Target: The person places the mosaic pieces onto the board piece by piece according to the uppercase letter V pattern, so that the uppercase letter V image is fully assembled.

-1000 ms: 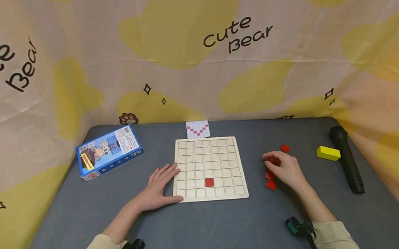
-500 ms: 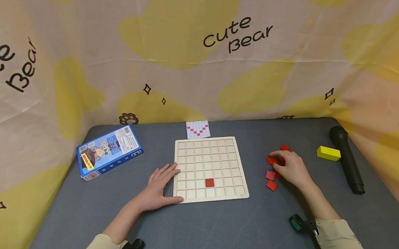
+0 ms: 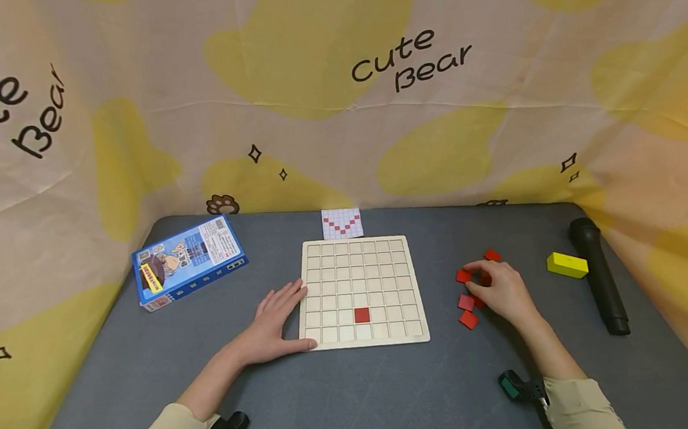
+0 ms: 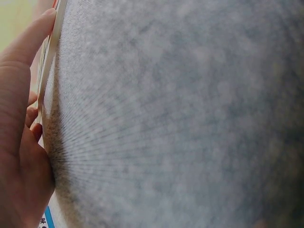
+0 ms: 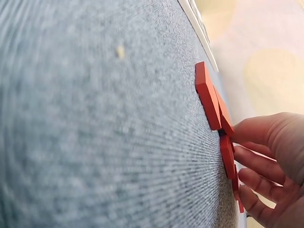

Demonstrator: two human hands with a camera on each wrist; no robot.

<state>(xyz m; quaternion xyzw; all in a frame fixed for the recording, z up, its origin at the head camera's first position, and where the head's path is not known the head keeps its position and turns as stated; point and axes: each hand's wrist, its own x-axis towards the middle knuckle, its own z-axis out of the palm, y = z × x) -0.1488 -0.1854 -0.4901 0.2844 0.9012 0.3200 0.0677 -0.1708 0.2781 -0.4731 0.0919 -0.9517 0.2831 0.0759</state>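
grey table [image 3: 399, 396] | left hand [image 3: 273, 330] spread | right hand [image 3: 502, 292] at leftward-slid red tile [image 3: 462, 276], pinch unclear

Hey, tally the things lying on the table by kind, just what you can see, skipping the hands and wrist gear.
Loose red tiles: 6
Red tile set in the board: 1
Grid board: 1
Pattern card: 1
Blue box: 1
Yellow block: 1
Black microphone: 1
Total: 12 in view

Yellow-patched Cute Bear curtain [image 3: 337, 139], gray tabletop [image 3: 368, 402]
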